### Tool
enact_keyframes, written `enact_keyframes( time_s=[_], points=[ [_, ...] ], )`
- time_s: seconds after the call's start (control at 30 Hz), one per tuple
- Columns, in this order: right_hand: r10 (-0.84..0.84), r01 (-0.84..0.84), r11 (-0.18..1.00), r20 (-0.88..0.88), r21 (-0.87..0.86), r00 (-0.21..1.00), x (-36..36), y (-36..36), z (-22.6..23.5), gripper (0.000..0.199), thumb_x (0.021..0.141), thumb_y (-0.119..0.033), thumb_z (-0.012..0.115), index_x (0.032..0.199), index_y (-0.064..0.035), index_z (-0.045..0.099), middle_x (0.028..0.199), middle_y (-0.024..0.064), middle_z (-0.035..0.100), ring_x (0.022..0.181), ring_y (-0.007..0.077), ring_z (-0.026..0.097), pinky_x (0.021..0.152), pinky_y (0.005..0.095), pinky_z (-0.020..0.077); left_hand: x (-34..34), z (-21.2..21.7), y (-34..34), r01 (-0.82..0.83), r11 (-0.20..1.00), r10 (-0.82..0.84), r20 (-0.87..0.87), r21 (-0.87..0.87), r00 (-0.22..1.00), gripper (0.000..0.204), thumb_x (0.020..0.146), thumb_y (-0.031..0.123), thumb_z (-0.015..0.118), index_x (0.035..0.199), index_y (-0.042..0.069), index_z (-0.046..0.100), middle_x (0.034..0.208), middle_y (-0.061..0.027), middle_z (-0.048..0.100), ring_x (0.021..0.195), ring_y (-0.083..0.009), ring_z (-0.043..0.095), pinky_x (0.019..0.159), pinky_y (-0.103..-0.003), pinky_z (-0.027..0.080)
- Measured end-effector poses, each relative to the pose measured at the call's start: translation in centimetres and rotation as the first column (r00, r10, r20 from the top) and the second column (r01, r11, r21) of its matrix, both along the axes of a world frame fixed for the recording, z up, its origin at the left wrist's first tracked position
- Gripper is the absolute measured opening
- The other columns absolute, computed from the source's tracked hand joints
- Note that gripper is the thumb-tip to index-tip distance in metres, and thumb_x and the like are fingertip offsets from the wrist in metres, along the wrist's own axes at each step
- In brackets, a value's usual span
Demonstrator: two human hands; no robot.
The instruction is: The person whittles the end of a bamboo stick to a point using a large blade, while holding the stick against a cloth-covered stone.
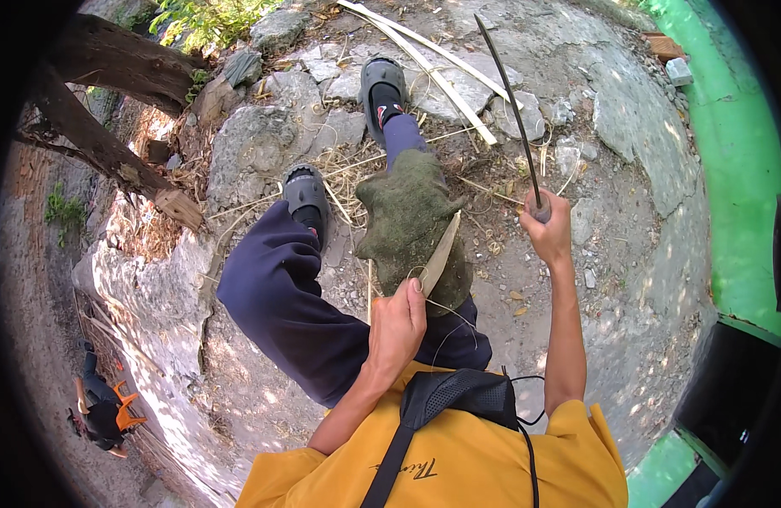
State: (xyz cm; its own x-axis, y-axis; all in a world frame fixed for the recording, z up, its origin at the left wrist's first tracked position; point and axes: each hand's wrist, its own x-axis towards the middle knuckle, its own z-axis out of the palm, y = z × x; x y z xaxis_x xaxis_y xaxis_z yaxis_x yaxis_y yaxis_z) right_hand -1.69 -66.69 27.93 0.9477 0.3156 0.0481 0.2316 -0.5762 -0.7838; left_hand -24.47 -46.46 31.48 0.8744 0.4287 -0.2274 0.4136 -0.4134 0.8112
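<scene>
My left hand (pixel 397 326) is closed on a short, flat, pale strip (pixel 442 256) that looks like split bamboo, its thumb lying along it. The strip points up and away over a mossy-green cloth (pixel 407 212) draped on my right leg. Thin, curling fibres (pixel 458 317) hang beside that hand. Out to the right, my right hand (pixel 549 229) is wrapped round the handle of a long knife (pixel 516 110). Its dark, narrow blade rises away from me, tilted left, apart from the strip.
Long pale strips (pixel 433 72) lie on the stony ground beyond my feet. Shavings (pixel 344 173) litter the ground between my shoes. Wooden posts (pixel 124 161) stand at the left. A person (pixel 98 406) sits on an orange chair (pixel 128 406) at the lower left. A green wall (pixel 737 169) runs along the right.
</scene>
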Motion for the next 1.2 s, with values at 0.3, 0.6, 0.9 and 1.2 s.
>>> enact_keyframes(
  time_s=[0.3,0.6,0.9,1.2],
  points=[
    [0.329,-0.323,0.938,0.025,-0.125,0.944,-10.2,-0.4,1.9,0.025,0.063,-0.017,0.076,0.082,-0.0067,0.063,0.064,0.0149,0.063,0.058,0.0399,0.062,0.056,0.0428,0.0471,-0.1,0.3,-0.2,0.032,0.989,-0.03,0.011,-0.145,0.999,0.026,0.11,0.017,0.052,0.095,-0.001,0.061,0.069,-0.026,0.06,0.067,-0.0485,0.062,0.057,-0.051,0.045],
    [0.394,-0.41,0.89,-0.113,-0.202,0.912,-11.7,-0.2,1.0,0.031,0.056,-0.018,0.078,0.082,-0.0066,0.066,0.068,0.0181,0.065,0.064,0.041,0.065,0.059,0.0451,0.0498,-0.4,-0.4,-0.4,0.007,0.999,-0.007,0.001,-0.045,1.0,0.018,0.102,0.009,0.057,0.098,-0.005,0.068,0.074,-0.0273,0.065,0.07,-0.0464,0.067,0.063,-0.05,0.05],
    [0.415,-0.419,0.896,-0.061,-0.148,0.908,-10.3,1.1,-0.2,0.026,0.056,-0.019,0.075,0.076,-0.0065,0.063,0.063,0.0172,0.062,0.062,0.0412,0.063,0.056,0.0447,0.0485,0.3,-0.6,0.1,0.054,0.995,-0.042,0.136,-0.082,0.99,0.03,0.108,0.011,0.048,0.091,-0.008,0.064,0.063,-0.0211,0.053,0.052,-0.031,0.052,0.055,-0.043,0.04],
    [0.444,-0.433,0.886,0.032,-0.163,0.896,-8.6,2.3,-0.3,0.023,0.056,-0.019,0.071,0.074,-0.0075,0.063,0.061,0.0164,0.06,0.059,0.0396,0.062,0.054,0.0445,0.0478,0.5,-0.4,0.4,0.002,0.996,0.005,0.087,-0.085,0.996,0.038,0.112,0.016,0.045,0.087,-0.007,0.062,0.062,-0.0123,0.052,0.055,-0.0207,0.051,0.056,-0.04,0.04]
  ],
)
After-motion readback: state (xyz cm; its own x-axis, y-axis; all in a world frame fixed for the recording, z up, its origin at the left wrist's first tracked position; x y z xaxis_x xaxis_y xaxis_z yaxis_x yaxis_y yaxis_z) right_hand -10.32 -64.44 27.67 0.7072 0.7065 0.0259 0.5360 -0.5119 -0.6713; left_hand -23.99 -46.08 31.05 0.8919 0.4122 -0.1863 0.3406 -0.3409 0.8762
